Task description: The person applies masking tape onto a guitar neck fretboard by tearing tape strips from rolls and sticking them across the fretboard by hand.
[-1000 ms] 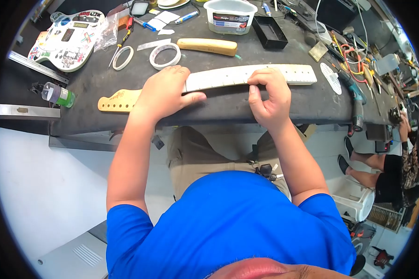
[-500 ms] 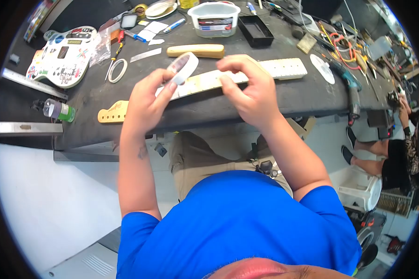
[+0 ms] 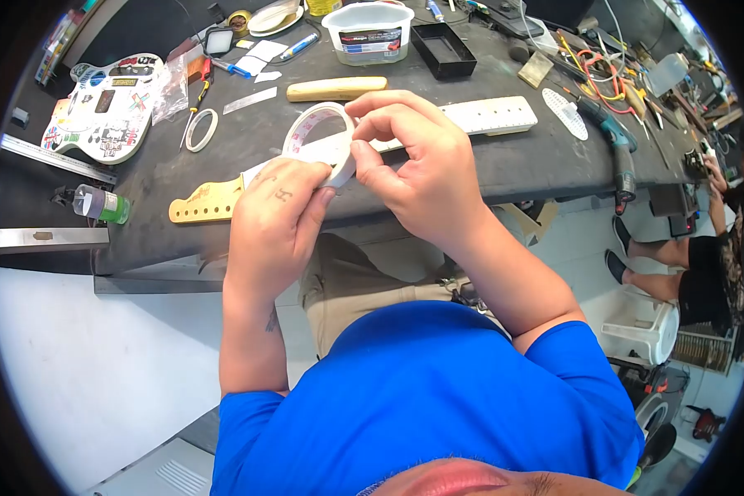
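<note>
My left hand (image 3: 277, 219) is closed on the near lower edge of a roll of white tape (image 3: 344, 169), which is tilted up with faint pink print inside its ring. The curled thumb and fingers of my right hand (image 3: 417, 153) meet the roll's right edge; whether they pinch a loose tape end is too small to see. Behind and below both hands lies a guitar neck (image 3: 492, 116), its headstock (image 3: 202, 203) to the left and its fretboard face mostly white. My hands hide the middle of the neck.
Beyond the neck are a wooden block (image 3: 336, 88), a plastic tub (image 3: 369, 56) and a black tray (image 3: 444, 62). A stickered guitar body (image 3: 103, 107), another tape ring (image 3: 201, 131) and a spray bottle (image 3: 101, 203) sit left. Rightward are a power drill (image 3: 622, 157) and a seated person (image 3: 707, 264).
The tape roll has come down and turned its ring opening toward me. My left hand has rolled over, back upward, and my right hand has moved left onto the roll's edge.
</note>
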`<state>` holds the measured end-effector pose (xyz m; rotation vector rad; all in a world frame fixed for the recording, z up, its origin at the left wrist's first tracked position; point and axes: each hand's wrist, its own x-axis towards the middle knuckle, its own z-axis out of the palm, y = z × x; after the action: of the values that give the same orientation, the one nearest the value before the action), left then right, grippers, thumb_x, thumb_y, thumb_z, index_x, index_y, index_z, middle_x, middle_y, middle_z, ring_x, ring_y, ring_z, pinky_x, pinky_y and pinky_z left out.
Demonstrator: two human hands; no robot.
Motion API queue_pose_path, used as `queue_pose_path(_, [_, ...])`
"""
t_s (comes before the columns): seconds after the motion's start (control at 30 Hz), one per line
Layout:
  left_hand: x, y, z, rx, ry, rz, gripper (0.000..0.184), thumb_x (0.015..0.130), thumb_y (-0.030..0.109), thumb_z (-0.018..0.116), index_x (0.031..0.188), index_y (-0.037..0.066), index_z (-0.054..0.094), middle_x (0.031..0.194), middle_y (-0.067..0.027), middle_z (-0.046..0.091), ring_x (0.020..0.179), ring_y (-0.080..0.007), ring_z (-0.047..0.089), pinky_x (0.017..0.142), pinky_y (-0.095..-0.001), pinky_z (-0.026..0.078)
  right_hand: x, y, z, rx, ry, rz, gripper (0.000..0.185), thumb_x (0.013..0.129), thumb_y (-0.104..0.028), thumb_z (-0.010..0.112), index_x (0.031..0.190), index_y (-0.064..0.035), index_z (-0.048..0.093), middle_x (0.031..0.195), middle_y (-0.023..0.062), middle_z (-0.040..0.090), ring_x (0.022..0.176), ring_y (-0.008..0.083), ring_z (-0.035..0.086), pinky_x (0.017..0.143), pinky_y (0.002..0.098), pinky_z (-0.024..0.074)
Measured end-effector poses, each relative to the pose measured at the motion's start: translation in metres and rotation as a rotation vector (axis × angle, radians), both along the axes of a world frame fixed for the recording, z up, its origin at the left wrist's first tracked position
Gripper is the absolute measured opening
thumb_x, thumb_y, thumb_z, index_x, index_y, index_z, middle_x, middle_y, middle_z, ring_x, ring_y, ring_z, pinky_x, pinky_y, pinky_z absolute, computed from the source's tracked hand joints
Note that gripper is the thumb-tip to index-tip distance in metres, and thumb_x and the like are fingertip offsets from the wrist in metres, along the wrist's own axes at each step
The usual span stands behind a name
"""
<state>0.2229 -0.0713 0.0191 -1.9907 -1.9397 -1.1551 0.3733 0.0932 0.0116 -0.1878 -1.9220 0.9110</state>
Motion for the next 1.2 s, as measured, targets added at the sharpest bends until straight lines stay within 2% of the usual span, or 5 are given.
queue_pose_path(0.2, [0.019, -0.001, 0.001, 0.006, -0.096, 0.049, 0.016, 0.102, 0.004, 0.078, 0.116, -0.002, 0.075, 0.104, -0.0187, 0.077, 0.095, -0.0408, 0.073, 0.086, -0.0484, 0.058, -0.009, 0.009, -0.007, 0.254, -0.05, -0.049, 0.021, 0.084, -0.002, 0.077, 0.101, -0.0005, 0.064, 0.124, 0.0184, 0.072, 0.11, 0.0399, 0.07, 0.094, 0.0443, 0.0598])
queue_pose_path(0.4, [0.017, -0.005, -0.006, 0.009, -0.16, 0.063, 0.015, 0.11, 0.005, 0.07, 0.122, -0.003, 0.072, 0.101, -0.0143, 0.079, 0.091, -0.0291, 0.075, 0.084, -0.0398, 0.057, 0.002, 0.015, -0.007, -0.068, -0.02, 0.117, 0.016, 0.094, -0.002, 0.072, 0.106, -0.0004, 0.061, 0.135, 0.0191, 0.069, 0.109, 0.0294, 0.073, 0.098, 0.0397, 0.0597])
queue_pose_path(0.6, [0.02, -0.004, -0.002, 0.016, -0.127, 0.055, 0.015, 0.104, 0.005, 0.076, 0.116, -0.002, 0.074, 0.102, -0.0186, 0.077, 0.094, -0.0414, 0.073, 0.085, -0.0483, 0.058, 0.012, 0.017, 0.005, 0.07, -0.059, 0.154, 0.009, 0.094, -0.005, 0.079, 0.101, -0.0034, 0.074, 0.14, 0.0168, 0.076, 0.118, 0.0286, 0.076, 0.104, 0.0402, 0.059])
queue_pose_path(0.93, [0.02, -0.005, -0.008, 0.059, -0.029, -0.05, 0.022, 0.097, 0.0, 0.08, 0.117, -0.002, 0.074, 0.105, -0.0177, 0.077, 0.101, -0.0406, 0.075, 0.091, -0.0486, 0.059, 0.011, 0.012, -0.002, 0.323, -0.112, 0.038, 0.013, 0.089, -0.002, 0.075, 0.095, -0.0027, 0.064, 0.137, 0.0161, 0.075, 0.117, 0.0374, 0.072, 0.095, 0.045, 0.0613])
queue_pose_path(1.2, [0.019, -0.011, -0.019, -0.04, -0.248, 0.047, 0.014, 0.111, 0.003, 0.069, 0.122, -0.004, 0.072, 0.106, -0.0165, 0.08, 0.096, -0.0302, 0.078, 0.086, -0.0388, 0.059, 0.005, 0.006, -0.02, 0.02, 0.011, 0.096, 0.015, 0.097, -0.001, 0.075, 0.111, -0.0003, 0.07, 0.141, 0.0169, 0.076, 0.112, 0.0279, 0.077, 0.097, 0.0415, 0.0628])
